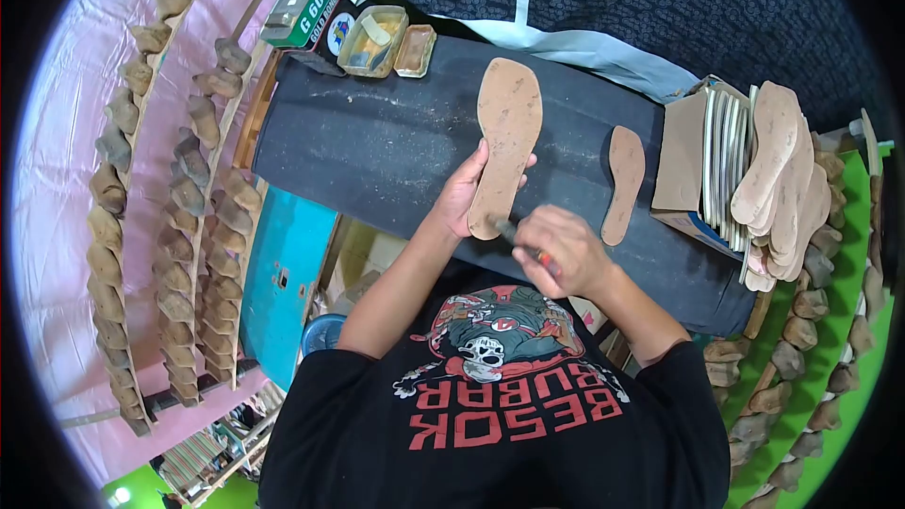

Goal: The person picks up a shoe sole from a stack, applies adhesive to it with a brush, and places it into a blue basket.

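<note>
My left hand (460,190) grips a tan shoe insole (509,118) with dark specks by its narrow waist. The insole's wide end points to the far side of the table, its heel towards my body. In my closed right hand (566,250) is a small tool with a red handle (545,262). Its greyish tip meets or hovers over the heel's right edge; blur hides which kind of tool it is. A second insole (624,184) lies on the dark table to the right, apart from both hands.
A green G 600 can (306,14), a yellowish tub (372,41) and a smaller tray (415,50) stand at the back left. On the right, a cardboard box (681,155) holds upright sheets, beside stacked insoles (778,170). Racks of shoe lasts (113,188) line both sides.
</note>
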`<state>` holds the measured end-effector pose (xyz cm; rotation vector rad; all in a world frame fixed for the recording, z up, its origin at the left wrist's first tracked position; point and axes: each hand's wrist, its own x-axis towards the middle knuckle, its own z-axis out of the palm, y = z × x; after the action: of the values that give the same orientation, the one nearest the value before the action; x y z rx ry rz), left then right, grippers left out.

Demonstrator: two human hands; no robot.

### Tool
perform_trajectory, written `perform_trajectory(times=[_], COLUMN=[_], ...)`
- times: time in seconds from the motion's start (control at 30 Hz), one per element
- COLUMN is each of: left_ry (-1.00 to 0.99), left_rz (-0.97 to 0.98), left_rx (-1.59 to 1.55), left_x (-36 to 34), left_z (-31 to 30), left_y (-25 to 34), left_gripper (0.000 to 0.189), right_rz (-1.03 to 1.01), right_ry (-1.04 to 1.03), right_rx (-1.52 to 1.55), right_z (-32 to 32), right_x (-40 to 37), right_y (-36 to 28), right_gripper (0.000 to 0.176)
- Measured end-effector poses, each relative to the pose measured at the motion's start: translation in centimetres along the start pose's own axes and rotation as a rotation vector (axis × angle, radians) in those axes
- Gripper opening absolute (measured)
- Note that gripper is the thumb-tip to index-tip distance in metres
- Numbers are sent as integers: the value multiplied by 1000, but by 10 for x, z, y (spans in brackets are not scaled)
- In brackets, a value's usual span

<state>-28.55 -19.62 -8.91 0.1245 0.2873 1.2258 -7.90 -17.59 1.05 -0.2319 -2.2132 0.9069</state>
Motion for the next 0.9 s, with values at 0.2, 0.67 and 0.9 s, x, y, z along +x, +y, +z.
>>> perform_trajectory(times=[0.2,0.67,0.9], left_ry=[-20,24,155], left_rz=[-86,-170,-151], left_rx=[-71,-49,13], left_x=[3,-3,-4], left_z=[7,1,10], left_y=[-15,-29,-30], left_gripper=[57,53,53], right_rz=[-96,-160,8], right_ry=[-141,-315,-156], right_rx=[-48,-126,-90], right_z=[-33,-25,-38], right_x=[13,3,5], right_y=[8,-8,3], right_gripper=[20,25,20])
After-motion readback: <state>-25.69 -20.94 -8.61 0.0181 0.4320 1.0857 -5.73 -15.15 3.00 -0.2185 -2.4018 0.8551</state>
